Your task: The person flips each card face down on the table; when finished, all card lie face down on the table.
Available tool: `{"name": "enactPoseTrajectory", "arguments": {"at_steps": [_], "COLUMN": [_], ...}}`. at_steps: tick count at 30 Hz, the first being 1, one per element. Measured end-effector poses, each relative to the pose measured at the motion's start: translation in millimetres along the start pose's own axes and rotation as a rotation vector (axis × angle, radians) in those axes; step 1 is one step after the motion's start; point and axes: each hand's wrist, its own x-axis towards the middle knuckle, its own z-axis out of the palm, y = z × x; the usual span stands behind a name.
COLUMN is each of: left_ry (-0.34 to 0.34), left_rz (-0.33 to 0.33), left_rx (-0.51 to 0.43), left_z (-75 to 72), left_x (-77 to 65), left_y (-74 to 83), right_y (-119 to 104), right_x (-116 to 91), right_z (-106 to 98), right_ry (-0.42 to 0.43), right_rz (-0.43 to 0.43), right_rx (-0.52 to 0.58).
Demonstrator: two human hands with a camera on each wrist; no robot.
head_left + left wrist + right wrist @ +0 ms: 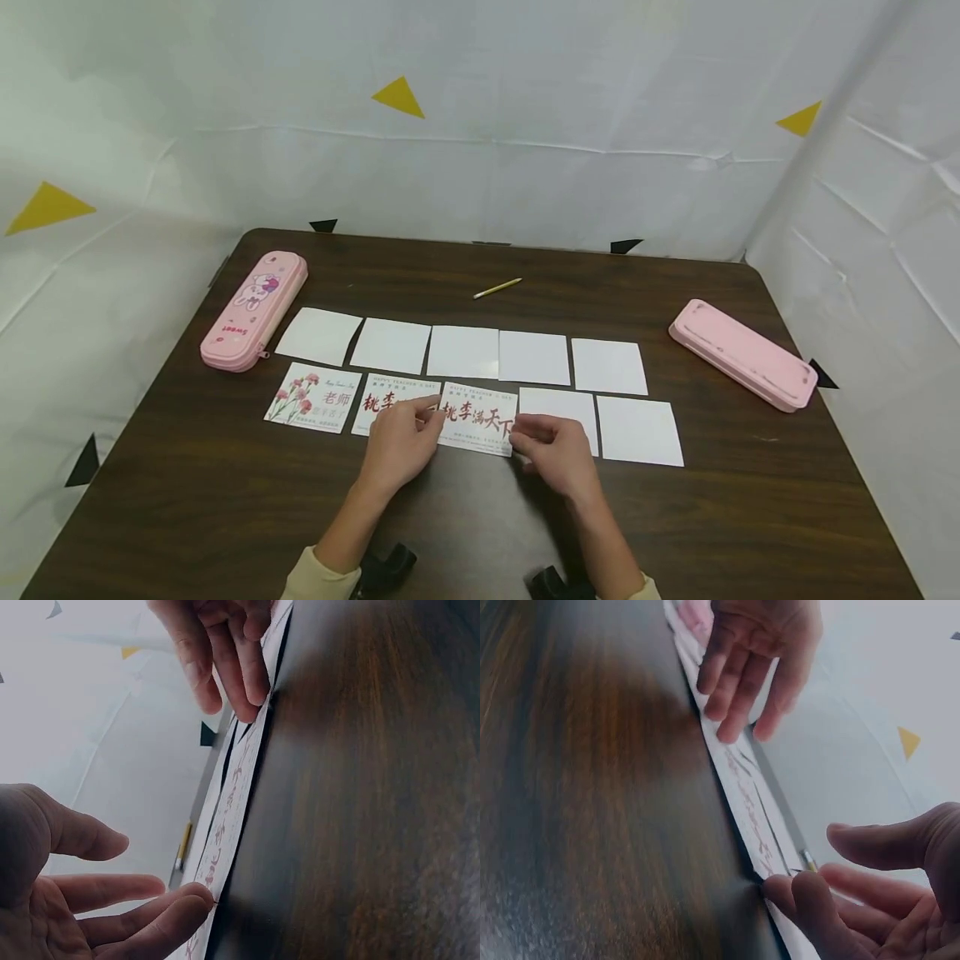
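In the head view, a printed card [477,419] with red Chinese lettering lies flat in the front row. My left hand [403,440] is at its left edge, fingertips touching there and partly covering a matching card [397,387]. At the right edge is my right hand [558,454], fingertips touching the card and overlapping a blank white card [566,404]. Both wrist views show thumbs apart from loosely bent fingers, with nothing pinched between them. A card with pink flowers [303,396] lies at the left end of the row.
Behind runs a row of several blank cards [462,352]; another blank card [640,429] ends the front row. A pink pencil case [255,308] lies left, a second pink case [742,354] right. A short pencil [497,288] lies towards the back of the brown table [225,517].
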Motion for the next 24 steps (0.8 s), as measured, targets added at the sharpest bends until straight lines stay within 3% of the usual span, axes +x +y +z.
{"name": "enactPoseTrajectory", "arguments": {"at_steps": [3,7,14,16,22,24], "left_ry": [-0.002,0.0,0.003,0.004,0.003,0.01], "left_rz": [-0.007,-0.001,0.003,0.007,0.004,-0.001], "left_rx": [-0.01,-0.017,-0.014,-0.014,-0.011,-0.012], "left_z": [-0.4,-1.2,-2.1,-1.9,-1.2,-1.7], "left_x": [0.1,-0.2,-0.3,-0.5,-1.5,-1.7], "left_y": [-1.2,-2.5,-2.4,-2.0,-2.4,-3.1], "right_y": [-1,-3,0,1,3,3], "right_x": [-1,-1,4,6,9,9], "right_z": [-1,-2,4,7,5,3], "right_ry": [-0.005,0.003,0.006,0.016,0.11,0.127], "right_rz": [0.03,0.038,-0.009,-0.053,-0.297,-0.356], "right_rx": [0.095,0.135,0.213,0.153,-0.188,-0.205]}}
